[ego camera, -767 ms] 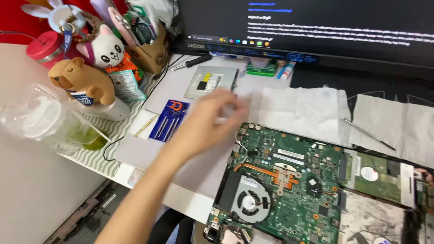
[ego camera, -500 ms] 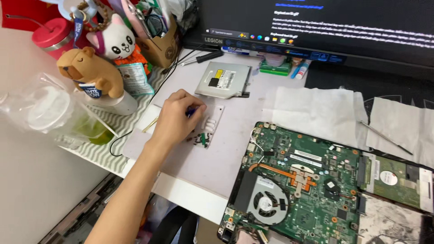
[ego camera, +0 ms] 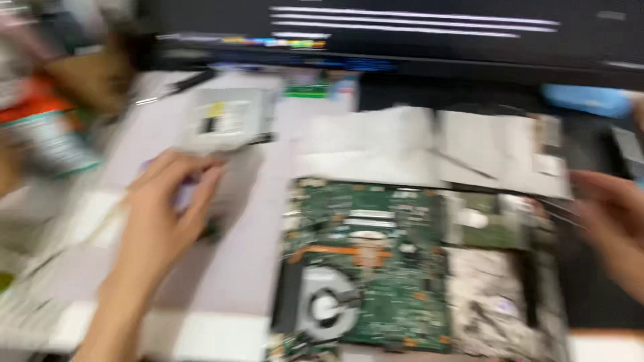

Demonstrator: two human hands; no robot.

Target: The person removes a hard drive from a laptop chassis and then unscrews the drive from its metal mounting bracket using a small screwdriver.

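The frame is heavily motion-blurred. My left hand (ego camera: 161,214) rests palm down on the pale desk surface at left, fingers curled over a small dark part that I cannot make out. My right hand (ego camera: 614,224) comes in from the right edge, fingers spread, holding nothing, beside the right end of a green laptop motherboard (ego camera: 396,268). The board lies flat in the centre, with a round cooling fan (ego camera: 329,305) at its lower left. A silver optical drive (ego camera: 228,121) lies just beyond my left hand.
White paper sheets (ego camera: 416,147) lie behind the board. A dark monitor (ego camera: 402,33) spans the back. Blurred colourful containers and toys (ego camera: 47,127) crowd the far left. A blue object (ego camera: 590,100) sits at the right rear.
The camera has swung right and closer, blurring everything. My right hand has come into view at the right edge. My left hand stays on the desk near the optical drive.
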